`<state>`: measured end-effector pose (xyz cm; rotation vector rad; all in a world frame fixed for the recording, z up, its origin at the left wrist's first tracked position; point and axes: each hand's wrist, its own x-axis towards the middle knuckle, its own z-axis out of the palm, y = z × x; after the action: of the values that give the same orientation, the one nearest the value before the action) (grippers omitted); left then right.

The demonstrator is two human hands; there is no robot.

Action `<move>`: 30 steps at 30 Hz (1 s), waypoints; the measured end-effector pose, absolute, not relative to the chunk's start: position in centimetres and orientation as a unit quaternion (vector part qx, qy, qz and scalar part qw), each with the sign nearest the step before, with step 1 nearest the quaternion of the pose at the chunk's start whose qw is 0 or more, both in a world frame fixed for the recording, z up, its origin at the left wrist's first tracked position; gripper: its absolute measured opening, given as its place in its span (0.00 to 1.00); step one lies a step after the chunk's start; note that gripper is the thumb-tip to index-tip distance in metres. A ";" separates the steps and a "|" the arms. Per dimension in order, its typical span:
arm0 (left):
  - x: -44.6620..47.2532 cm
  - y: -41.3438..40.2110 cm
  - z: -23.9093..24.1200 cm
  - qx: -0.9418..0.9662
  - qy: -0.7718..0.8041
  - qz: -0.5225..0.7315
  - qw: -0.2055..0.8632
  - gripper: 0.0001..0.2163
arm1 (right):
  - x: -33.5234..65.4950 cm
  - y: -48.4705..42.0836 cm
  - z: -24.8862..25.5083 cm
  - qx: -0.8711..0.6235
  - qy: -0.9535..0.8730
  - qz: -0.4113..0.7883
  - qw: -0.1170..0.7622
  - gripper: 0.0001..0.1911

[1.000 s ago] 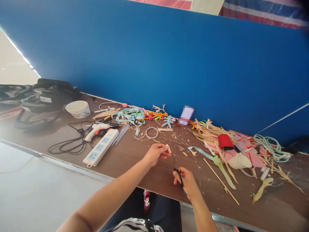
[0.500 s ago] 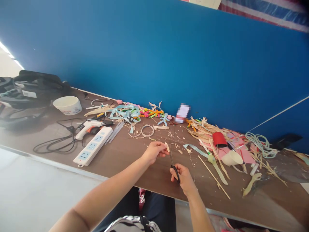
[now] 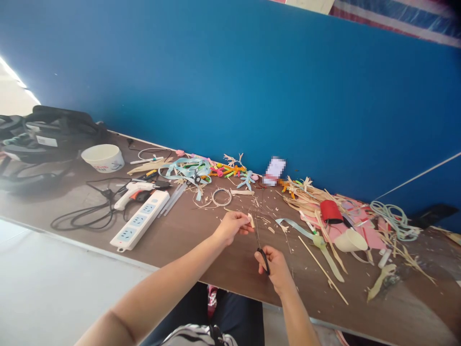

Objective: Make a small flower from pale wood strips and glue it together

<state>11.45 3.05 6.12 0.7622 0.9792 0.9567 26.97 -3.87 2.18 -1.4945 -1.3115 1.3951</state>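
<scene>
Between the thumb and fingers of my left hand [image 3: 233, 228] is a small pale strip [image 3: 251, 221], which looks like dried husk or thin wood. My right hand [image 3: 274, 265] is closed around the black handles of a pair of scissors [image 3: 262, 257]. The blades point away from me and lie right beside the pale strip; whether they touch it I cannot tell. Small pale scraps [image 3: 271, 229] are scattered on the brown table [image 3: 187, 245] just beyond my hands.
Left of my hands lie a white power strip [image 3: 139, 222], a glue gun [image 3: 133, 191] and a white tub [image 3: 103, 158]. Light blue ribbon [image 3: 173, 169] and a tape roll [image 3: 221, 197] sit farther back. On the right are a red cup-shaped piece [image 3: 330, 212], a cream cup [image 3: 350, 240] and a thin stick [image 3: 322, 270].
The view has shifted slightly, so the table items sit a little farther right and lower. My hands keep nearly the same pose, still with the strip and scissors.
</scene>
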 end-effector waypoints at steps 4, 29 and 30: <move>11.6 3.0 6.2 0.346 0.441 0.430 0.708 0.09 | 27.0 -3.9 2.1 -0.589 -0.500 0.533 0.346 0.21; 11.8 3.1 5.2 0.364 0.443 0.422 0.702 0.10 | 27.5 -4.2 1.1 -0.607 -0.508 0.517 0.326 0.20; 11.8 3.1 5.3 0.363 0.444 0.421 0.702 0.10 | 27.4 -4.2 1.1 -0.603 -0.507 0.524 0.324 0.20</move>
<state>11.82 3.10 5.29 0.8089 0.9887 0.9375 27.44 -4.24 1.08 -1.5806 -1.3306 1.3736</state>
